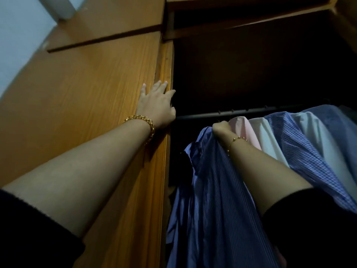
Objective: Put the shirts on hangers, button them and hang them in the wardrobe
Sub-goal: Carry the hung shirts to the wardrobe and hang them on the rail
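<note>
Left hand (156, 105), fingers straight, presses flat on the wardrobe panel (87, 93) at the opening's edge, apparently to brace. Right hand (221, 128) grips the blue striped shirt (208, 190) at its top, just under the rail (231, 113), probably to hook it on.

Room corner and worn jewellery

A pale blue wall (17, 45) fills the corner far up and left of the left fingers (158, 85), with a white cylinder (62, 7) set against it. A chunky gold chain bracelet (144, 123) sits just below those fingers at the wrist. A thin beaded gold bracelet (236, 141) circles the other wrist. Black sleeves (38, 238) lie lowest.
</note>
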